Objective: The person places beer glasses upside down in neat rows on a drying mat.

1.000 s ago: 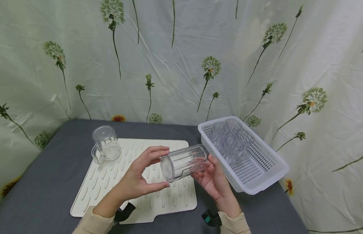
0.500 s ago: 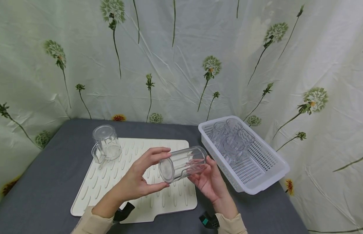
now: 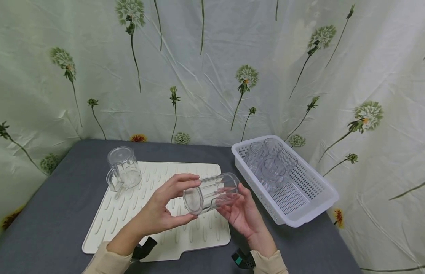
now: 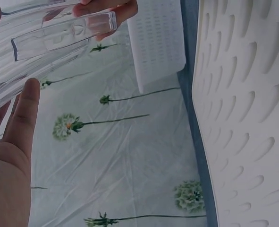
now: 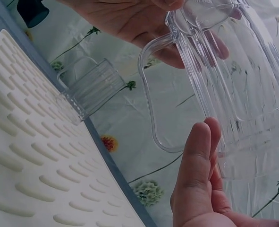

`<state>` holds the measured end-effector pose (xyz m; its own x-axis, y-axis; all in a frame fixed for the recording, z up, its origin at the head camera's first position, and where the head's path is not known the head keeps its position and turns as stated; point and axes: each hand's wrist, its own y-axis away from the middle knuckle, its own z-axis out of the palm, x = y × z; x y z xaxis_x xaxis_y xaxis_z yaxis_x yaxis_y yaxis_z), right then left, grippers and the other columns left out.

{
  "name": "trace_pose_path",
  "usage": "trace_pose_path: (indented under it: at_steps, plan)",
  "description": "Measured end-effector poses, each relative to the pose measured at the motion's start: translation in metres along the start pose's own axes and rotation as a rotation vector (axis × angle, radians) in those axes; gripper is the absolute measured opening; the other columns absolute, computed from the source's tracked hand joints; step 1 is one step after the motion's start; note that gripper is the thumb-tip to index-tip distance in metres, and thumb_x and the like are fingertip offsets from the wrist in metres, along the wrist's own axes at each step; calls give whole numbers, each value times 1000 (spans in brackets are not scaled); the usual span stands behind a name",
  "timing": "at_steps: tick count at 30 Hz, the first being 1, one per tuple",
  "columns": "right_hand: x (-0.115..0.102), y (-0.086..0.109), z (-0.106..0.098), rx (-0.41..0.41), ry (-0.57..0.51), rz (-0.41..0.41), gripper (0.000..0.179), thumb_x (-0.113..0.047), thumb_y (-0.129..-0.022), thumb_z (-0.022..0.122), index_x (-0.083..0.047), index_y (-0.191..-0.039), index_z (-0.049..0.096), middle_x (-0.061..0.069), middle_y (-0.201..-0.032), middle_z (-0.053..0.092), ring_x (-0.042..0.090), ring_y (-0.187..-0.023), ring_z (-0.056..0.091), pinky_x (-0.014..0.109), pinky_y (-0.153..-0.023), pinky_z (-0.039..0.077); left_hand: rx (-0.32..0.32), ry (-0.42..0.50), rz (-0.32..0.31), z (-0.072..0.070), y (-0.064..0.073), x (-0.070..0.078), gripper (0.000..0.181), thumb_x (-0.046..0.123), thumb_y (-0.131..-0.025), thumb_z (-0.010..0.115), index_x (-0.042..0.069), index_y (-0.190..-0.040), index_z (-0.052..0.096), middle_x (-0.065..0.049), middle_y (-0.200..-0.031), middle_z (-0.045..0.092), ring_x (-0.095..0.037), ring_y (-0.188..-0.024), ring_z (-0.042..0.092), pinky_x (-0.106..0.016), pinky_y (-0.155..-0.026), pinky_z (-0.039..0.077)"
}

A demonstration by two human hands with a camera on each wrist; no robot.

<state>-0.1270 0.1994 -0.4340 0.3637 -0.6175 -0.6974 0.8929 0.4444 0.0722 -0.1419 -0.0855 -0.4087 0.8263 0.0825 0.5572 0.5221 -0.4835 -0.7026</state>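
A clear glass mug [image 3: 212, 195] lies sideways in the air over the white ridged mat [image 3: 123, 220], held between both hands. My left hand [image 3: 164, 207] grips its base end, thumb below and fingers above. Around the rim end, my right hand [image 3: 242, 213] holds it with thumb and fingers. In the right wrist view the mug's handle [image 5: 148, 101] sticks out from its side, pointing toward the mat. A second clear mug [image 3: 126, 169] stands bottom-up at the mat's back left corner, its handle facing left.
At the right stands a white perforated basket [image 3: 310, 217], set at an angle, with several clear glasses [image 3: 272, 169] grouped at its far end. A grey cloth [image 3: 44, 220] covers the table. Behind it hangs a flower-print curtain [image 3: 198, 76].
The mug and my right hand have shifted slightly left and toward me. My left hand stays nearly in place at the base end. Mat, basket and second mug are unmoved.
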Motion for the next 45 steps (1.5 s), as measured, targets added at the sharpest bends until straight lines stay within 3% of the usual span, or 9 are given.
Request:
trace_pose_path:
  at_steps: [7, 14, 21, 26, 30, 39, 45]
  plan:
    - [2, -2, -1, -10, 28, 36, 51, -53, -114, 37, -14, -128, 67, 2, -118, 80, 12, -104, 78, 28, -97, 63, -11, 2, -22, -3, 1, 0, 80, 9, -79, 96, 17, -150, 60, -9, -148, 58, -14, -130, 61, -33, -83, 65]
    - [3, -2, 0, 56, 110, 72, 47, -56, -113, 42, -15, -121, 64, 0, -111, 77, 10, -101, 76, 27, -97, 63, -6, 13, -39, -7, -1, 0, 82, 4, -75, 98, 15, -148, 61, -10, -145, 59, -13, -129, 62, -32, -84, 67]
    - [-1, -3, 0, 44, 265, 91, 63, -58, -112, 46, -3, -143, 50, -1, -114, 73, 8, -105, 72, 25, -101, 61, 19, 31, -147, -13, -3, 1, 85, 3, -73, 98, 16, -147, 60, -7, -144, 61, -11, -129, 62, -30, -86, 67]
    - [-7, -2, 4, 74, 355, 90, 65, -46, -117, 38, 9, -152, 42, 1, -115, 71, 11, -108, 71, 27, -101, 61, 47, 81, -219, -16, -4, 0, 84, 0, -73, 97, 14, -148, 60, -8, -144, 62, -8, -129, 61, -32, -88, 67]
    - [-11, 0, 5, 89, 414, 90, 64, -38, -118, 38, 15, -154, 39, 2, -115, 71, 12, -108, 71, 28, -101, 61, 65, 71, -271, -19, -4, -2, 84, 1, -75, 97, 15, -149, 60, -5, -142, 63, -7, -127, 61, -32, -85, 67]
    - [-23, 9, 1, 51, 523, 74, 61, -29, -116, 47, 16, -155, 38, -1, -113, 73, 10, -108, 73, 28, -102, 61, 84, 14, -372, -25, -6, -7, 82, 9, -77, 98, 27, -148, 61, 3, -140, 64, -14, -117, 59, -29, -84, 66]
    - [-33, 15, -4, 93, 632, 82, 64, -30, -115, 51, 14, -158, 36, 0, -116, 73, 10, -109, 73, 26, -101, 61, 92, -1, -400, -30, -6, -10, 80, 12, -79, 97, 28, -148, 62, 0, -137, 65, -15, -114, 58, -30, -83, 66]
